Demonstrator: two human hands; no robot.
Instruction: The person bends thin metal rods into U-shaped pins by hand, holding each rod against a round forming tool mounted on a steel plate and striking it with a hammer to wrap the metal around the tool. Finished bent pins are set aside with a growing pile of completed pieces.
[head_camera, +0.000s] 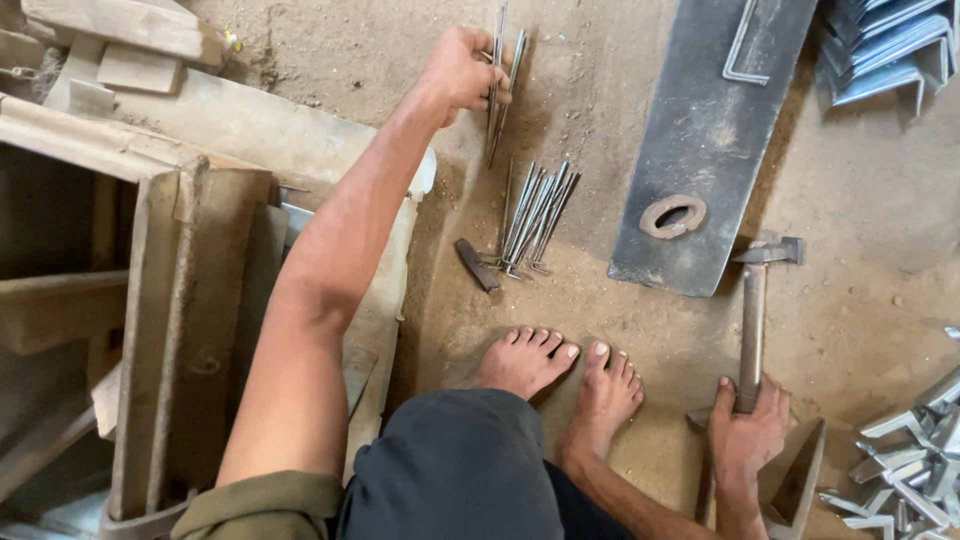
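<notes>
Left hand (458, 70), upper centre of frame, was clamped on a few long metal rods (497, 85), a bundle (530, 218) remaining on the sandy floor (560, 320) mid-frame; right hand (748, 432), lower right, was closed on a hammer (752, 330) handle.

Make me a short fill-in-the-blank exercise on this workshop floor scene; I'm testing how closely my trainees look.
1. The left hand grips a bundle of long metal ____.
2. The right hand holds the handle of a ____.
3. A metal ring lies on the dark flat ____.
4. The person's feet are ____.

Missing words: rods; hammer; plate; bare
</notes>
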